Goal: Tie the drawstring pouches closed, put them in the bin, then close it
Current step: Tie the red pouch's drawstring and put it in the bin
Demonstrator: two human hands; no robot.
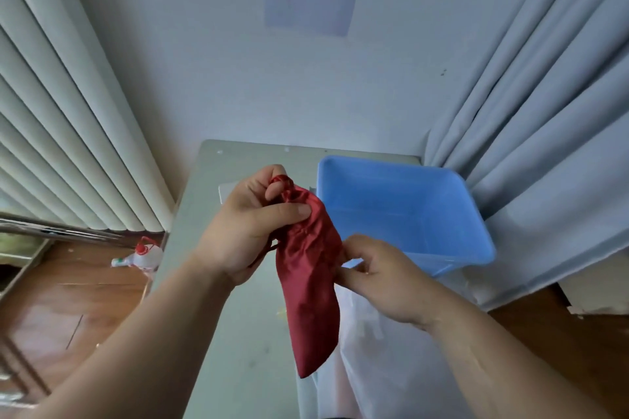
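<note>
A dark red drawstring pouch [311, 299] hangs in the air over the grey-green table [238, 333]. My left hand [252, 224] grips its gathered neck, thumb pressed across the fabric and a finger hooked through the red cord loop at the top. My right hand [377, 275] pinches the pouch's right edge just below the neck. To the right stands an open blue plastic bin [476, 231], with nothing visible inside it. A whitish translucent sheet [391, 367], perhaps the bin's lid or a bag, lies on the table under the pouch.
A pale flat object [226, 194] lies on the table behind my left hand. Curtains hang on both sides, the right one [544, 112] touching the bin. A plastic bottle with a red cap [143, 255] lies on the wooden floor at the left.
</note>
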